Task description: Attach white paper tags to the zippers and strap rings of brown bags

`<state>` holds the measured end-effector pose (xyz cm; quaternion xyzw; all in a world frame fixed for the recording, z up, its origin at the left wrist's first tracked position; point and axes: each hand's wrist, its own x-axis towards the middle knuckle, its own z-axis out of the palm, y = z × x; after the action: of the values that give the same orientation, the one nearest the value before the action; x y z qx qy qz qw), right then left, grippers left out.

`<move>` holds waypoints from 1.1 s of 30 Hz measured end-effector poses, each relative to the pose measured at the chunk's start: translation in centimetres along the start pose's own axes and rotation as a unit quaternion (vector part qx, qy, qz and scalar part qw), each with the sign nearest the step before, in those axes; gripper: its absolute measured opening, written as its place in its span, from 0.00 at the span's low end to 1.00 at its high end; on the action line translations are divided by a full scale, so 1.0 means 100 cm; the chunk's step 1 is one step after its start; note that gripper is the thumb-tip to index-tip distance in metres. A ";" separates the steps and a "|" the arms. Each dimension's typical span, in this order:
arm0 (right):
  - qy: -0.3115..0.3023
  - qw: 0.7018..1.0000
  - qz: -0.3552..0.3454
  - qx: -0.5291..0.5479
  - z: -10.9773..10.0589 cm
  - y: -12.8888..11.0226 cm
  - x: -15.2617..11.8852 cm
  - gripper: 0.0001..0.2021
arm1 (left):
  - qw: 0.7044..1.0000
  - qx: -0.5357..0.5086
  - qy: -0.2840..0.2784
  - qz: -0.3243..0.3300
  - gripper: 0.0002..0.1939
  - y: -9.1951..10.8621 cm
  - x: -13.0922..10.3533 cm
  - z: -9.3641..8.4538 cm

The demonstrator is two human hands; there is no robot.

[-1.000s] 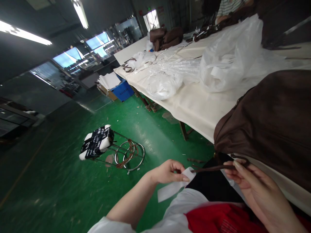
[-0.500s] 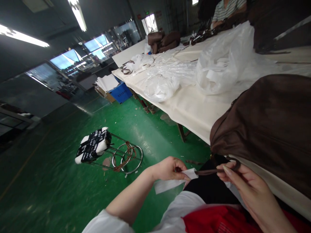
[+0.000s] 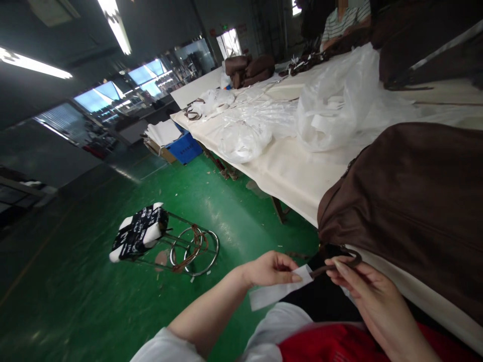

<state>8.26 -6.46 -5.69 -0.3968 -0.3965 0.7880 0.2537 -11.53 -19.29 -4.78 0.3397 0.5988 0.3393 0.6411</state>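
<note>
My left hand (image 3: pixel 273 270) pinches a white strip (image 3: pixel 271 295) between thumb and fingers, below the table edge. The strip's upper end lies around the end of a thin brown strap (image 3: pixel 320 271). My right hand (image 3: pixel 362 281) grips that strap to the right, and the strap curls up behind its fingers toward a large brown leather bag (image 3: pixel 407 201). The bag rests on the table at the right. Another bit of white shows beneath my right hand, mostly hidden by it.
The cream-covered table (image 3: pixel 294 183) carries clear plastic bags (image 3: pixel 324 115) and brown rolled pieces (image 3: pixel 251 69). A stool (image 3: pixel 141 231) lies on its side on the green floor. A blue box (image 3: pixel 184 148) stands by the far table end. A person in stripes (image 3: pixel 345 25) sits beyond.
My hands have come closer together, with less strap between them. The white strip now hangs at a different slant from my left hand. The whole view has shifted slightly.
</note>
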 end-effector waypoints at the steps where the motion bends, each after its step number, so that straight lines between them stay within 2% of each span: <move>1: -0.004 1.000 0.002 -0.006 -0.002 0.003 0.002 0.19 | 1.000 -0.020 0.005 -0.010 0.32 -0.003 0.000 0.001; 5: -0.014 0.999 -0.007 -0.039 -0.007 0.012 0.007 0.19 | 0.998 -0.036 0.041 -0.010 0.29 -0.004 0.003 0.007; 9: -0.019 0.993 -0.057 -0.102 -0.001 0.017 0.008 0.15 | 0.992 -0.005 0.076 0.104 0.24 0.005 0.010 0.015; 11: -0.034 0.990 -0.052 -0.124 0.003 0.021 0.006 0.15 | 0.981 0.037 0.094 0.163 0.23 0.011 0.013 0.018; 13: -0.050 0.991 -0.022 -0.118 0.007 0.022 0.005 0.17 | 0.970 0.099 0.119 0.188 0.22 0.017 0.014 0.019; 16: -0.044 0.998 0.024 -0.040 0.006 0.019 0.002 0.22 | 0.950 0.202 0.154 0.179 0.23 0.024 0.011 0.020; 19: -0.030 0.998 0.058 0.020 0.000 0.011 0.001 0.21 | 0.943 0.254 0.147 0.159 0.23 0.028 0.004 0.021; 22: -0.001 0.998 0.059 -0.006 -0.004 0.011 0.006 0.20 | 0.947 0.251 0.134 0.151 0.24 0.028 0.000 0.025; 24: 0.011 0.998 0.057 -0.036 -0.005 0.015 0.011 0.22 | 0.947 0.246 0.142 0.152 0.25 0.027 0.002 0.029; 28: 0.004 0.995 0.064 -0.083 -0.005 0.026 0.021 0.27 | 0.940 0.246 0.178 0.156 0.23 0.025 0.013 0.036; 33: 0.017 0.997 0.021 -0.077 -0.015 0.028 0.023 0.25 | 0.925 0.267 0.220 0.156 0.20 0.029 0.032 0.036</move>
<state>8.01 -5.71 -9.51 -0.4365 -0.4429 0.7539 0.2121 -7.81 -15.11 -3.90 0.5046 0.7323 0.3289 0.3178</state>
